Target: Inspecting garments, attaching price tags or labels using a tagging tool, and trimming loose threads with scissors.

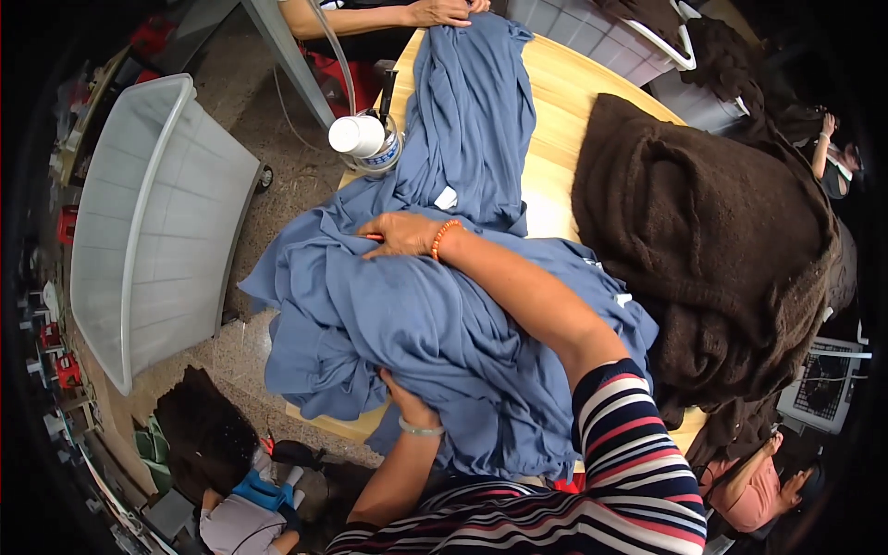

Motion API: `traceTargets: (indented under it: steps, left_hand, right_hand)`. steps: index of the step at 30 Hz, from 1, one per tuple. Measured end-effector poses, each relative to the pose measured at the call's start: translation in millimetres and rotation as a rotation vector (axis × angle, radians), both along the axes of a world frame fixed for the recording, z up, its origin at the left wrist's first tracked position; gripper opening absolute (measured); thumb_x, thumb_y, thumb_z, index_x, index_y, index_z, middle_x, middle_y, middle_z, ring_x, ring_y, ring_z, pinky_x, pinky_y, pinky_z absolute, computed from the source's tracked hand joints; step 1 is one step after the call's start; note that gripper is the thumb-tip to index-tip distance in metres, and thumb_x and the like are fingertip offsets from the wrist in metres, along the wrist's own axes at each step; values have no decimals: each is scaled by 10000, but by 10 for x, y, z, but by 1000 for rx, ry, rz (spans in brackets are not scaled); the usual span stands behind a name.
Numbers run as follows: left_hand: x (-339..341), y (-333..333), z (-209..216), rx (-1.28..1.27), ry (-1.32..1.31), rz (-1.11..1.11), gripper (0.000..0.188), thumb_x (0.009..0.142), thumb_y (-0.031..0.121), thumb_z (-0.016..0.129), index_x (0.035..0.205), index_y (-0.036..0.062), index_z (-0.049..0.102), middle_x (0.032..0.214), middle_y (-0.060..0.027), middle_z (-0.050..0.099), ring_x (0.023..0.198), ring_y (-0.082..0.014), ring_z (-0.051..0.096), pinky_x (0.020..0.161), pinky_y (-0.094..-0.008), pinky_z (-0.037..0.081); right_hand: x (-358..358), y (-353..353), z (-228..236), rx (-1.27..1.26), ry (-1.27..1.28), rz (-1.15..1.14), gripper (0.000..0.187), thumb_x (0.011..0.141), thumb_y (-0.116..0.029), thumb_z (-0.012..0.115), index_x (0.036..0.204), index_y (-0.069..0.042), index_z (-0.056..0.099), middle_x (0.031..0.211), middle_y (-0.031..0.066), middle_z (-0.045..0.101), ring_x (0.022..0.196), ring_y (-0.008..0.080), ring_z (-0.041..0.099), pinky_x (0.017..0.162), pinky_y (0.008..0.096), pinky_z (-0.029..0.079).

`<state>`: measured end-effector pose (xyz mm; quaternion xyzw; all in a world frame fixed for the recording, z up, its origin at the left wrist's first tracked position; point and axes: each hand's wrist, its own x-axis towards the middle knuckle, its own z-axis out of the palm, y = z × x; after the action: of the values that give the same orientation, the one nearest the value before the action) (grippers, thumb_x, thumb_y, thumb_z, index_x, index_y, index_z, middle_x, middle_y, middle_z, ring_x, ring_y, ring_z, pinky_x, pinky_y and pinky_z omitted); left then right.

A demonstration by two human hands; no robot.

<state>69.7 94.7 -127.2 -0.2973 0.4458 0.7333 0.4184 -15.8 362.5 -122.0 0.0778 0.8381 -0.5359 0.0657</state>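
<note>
A heap of blue knit garments (407,305) lies across the near part of the light wooden table (553,153). My right hand (405,234), with an orange bead bracelet at the wrist, rests on the heap's far side; its fingers close round a small red thing (373,237) whose kind I cannot make out. At the near left edge, my left hand (409,407) grips the blue garment from below, its fingers partly hidden in the folds. White labels (446,198) show on the cloth. More blue cloth (472,102) stretches to the far edge, where another person's hands (446,11) hold it.
A dark brown pile of knitwear (703,240) covers the table's right side. White cups (357,136) and a clear jar stand by the left edge. A grey wheeled bin (166,213) is on the floor at left; another bin (601,42) stands beyond the table. People work around.
</note>
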Motion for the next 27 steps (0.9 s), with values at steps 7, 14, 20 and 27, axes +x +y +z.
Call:
traceTargets:
  steps: [7, 14, 20, 27]
  left_hand:
    - [-50, -568, 74, -232, 160, -333, 526, 1021, 365, 354, 1399, -1, 349, 1428, -168, 385, 1260, -277, 432, 1059, -378, 342]
    - [-16, -1576, 375, -516, 1171, -1448, 780, 690, 491, 737, 1252, -10, 535, 1319, -275, 483, 1216, -453, 416, 1090, -519, 206]
    - [228, -1624, -55, -115, 1126, -1360, 424, 845, 285, 659, 1178, 26, 611, 1204, -149, 611, 1101, -331, 564, 947, -412, 433]
    - [410, -491, 602, 134, 845, -1290, 542, 820, 95, 639, 1302, -59, 444, 1220, -185, 569, 1147, -310, 547, 974, -362, 420]
  right_hand:
    - [223, 22, 37, 279, -11, -259, 608, 781, -571, 660, 1190, -122, 629, 1005, 143, 688, 928, 333, 646, 803, 409, 510]
    - [1042, 90, 775, 419, 29, -649, 460, 846, -448, 653, 1103, -67, 660, 924, 156, 684, 867, 323, 658, 763, 378, 508]
    - [1612, 59, 496, 358, -165, -637, 425, 868, -413, 644, 1085, -49, 657, 906, 174, 680, 851, 327, 661, 747, 375, 502]
    - [1530, 40, 206, 417, -161, -513, 352, 872, -425, 608, 966, -93, 676, 889, 158, 681, 843, 362, 642, 723, 457, 506]
